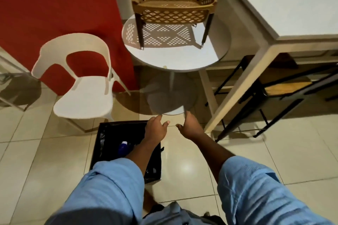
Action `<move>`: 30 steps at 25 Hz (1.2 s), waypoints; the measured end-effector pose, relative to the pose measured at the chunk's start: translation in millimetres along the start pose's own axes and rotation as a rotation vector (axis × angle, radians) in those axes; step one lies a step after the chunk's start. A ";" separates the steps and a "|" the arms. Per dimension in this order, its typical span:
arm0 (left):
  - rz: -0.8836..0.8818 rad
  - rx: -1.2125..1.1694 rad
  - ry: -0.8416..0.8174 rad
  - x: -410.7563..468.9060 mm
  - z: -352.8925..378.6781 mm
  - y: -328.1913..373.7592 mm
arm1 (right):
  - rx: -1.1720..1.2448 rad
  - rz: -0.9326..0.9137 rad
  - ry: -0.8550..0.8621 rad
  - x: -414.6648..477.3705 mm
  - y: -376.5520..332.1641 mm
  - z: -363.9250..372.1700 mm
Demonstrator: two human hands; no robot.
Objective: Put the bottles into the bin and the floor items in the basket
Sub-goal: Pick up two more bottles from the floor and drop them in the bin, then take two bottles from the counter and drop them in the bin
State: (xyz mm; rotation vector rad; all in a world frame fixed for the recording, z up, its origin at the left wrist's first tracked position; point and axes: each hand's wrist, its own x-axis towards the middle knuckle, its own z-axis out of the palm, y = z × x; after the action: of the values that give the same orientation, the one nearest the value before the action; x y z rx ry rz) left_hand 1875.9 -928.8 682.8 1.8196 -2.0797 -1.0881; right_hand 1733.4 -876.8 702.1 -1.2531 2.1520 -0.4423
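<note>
A black bin lined with a dark bag stands on the tiled floor below me, with a blue bottle with a white cap lying inside it. My left hand hovers over the bin's far right corner, fingers apart and empty. My right hand is just to its right above the floor, also empty with spread fingers. A brown perforated basket on short dark legs stands on the round white table ahead; nothing shows inside it.
A white plastic chair stands left of the round table against a red wall. A large white table fills the right, with dark-framed wooden stools underneath. The table's round base rests on the floor just beyond my hands.
</note>
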 end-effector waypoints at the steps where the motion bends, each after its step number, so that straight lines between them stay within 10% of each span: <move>1: 0.024 0.002 -0.011 -5.3 11.9 16.7 | -0.007 -0.002 0.019 -5.3 15.5 -12.7; 30: 0.799 0.293 -0.495 -102.6 415.0 502.2 | 0.186 0.633 0.585 -129.7 486.4 -361.9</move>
State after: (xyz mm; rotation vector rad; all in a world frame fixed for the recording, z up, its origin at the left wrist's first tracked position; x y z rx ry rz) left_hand 1269.7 -672.9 726.4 0.6291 -2.9612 -1.0792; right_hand 1223.7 -527.2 751.0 -0.3029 2.7462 -0.7677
